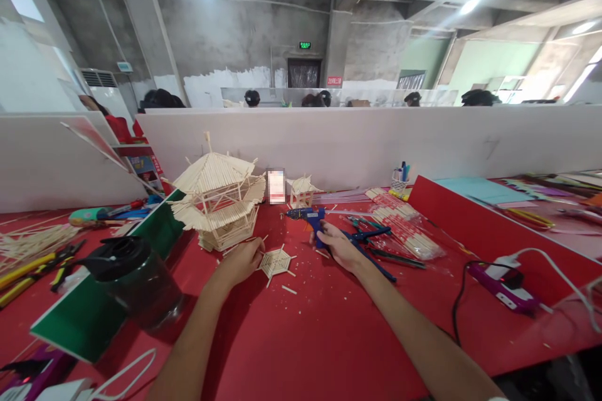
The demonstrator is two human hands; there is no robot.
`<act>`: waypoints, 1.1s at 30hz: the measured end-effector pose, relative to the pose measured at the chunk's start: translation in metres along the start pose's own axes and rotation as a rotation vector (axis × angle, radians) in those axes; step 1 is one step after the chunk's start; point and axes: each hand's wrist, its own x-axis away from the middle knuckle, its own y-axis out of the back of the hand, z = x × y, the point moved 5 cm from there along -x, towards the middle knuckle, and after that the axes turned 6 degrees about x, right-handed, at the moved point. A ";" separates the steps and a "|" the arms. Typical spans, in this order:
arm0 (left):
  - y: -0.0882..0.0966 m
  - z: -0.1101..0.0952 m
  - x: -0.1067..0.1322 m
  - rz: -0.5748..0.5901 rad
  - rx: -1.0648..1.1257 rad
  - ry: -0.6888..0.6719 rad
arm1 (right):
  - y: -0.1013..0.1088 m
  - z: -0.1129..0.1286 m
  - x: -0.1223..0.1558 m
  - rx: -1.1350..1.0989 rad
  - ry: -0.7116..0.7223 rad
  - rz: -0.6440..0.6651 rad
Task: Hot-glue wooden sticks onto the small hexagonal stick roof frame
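Glue gun (311, 219) sits clamped in our right hand (342, 247), nozzle (285, 215) pointing left. Our left hand (251, 257) bunches at the edge of the hexagonal stick web (275, 262), which lies on the red table (291, 351) between our hands; whether it's being pinched, we cannot tell. Beyond, we spot the large stick pavilion (219, 177) to the left, a smaller stick pavilion (302, 191) near the nozzle, and bagged sticks (405, 224) off right.

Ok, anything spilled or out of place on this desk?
Yes, mildly: a loose stick piece and pale crumbs litter the red tabletop near the hexagonal stick frame, apart from any build. Also odd, a pixelated patch beside the pagoda model hides what's there.
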 end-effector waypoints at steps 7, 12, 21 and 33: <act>-0.001 0.002 0.000 -0.013 -0.016 -0.011 | -0.003 -0.013 0.012 -0.158 0.052 -0.048; 0.003 -0.005 0.007 0.097 -0.012 -0.033 | -0.011 -0.026 0.014 -0.154 0.016 -0.041; -0.007 -0.002 0.011 0.224 -0.037 0.008 | -0.009 -0.014 0.025 0.387 0.051 0.037; -0.010 -0.008 0.013 0.308 0.123 0.001 | -0.016 -0.015 0.032 0.631 0.063 0.184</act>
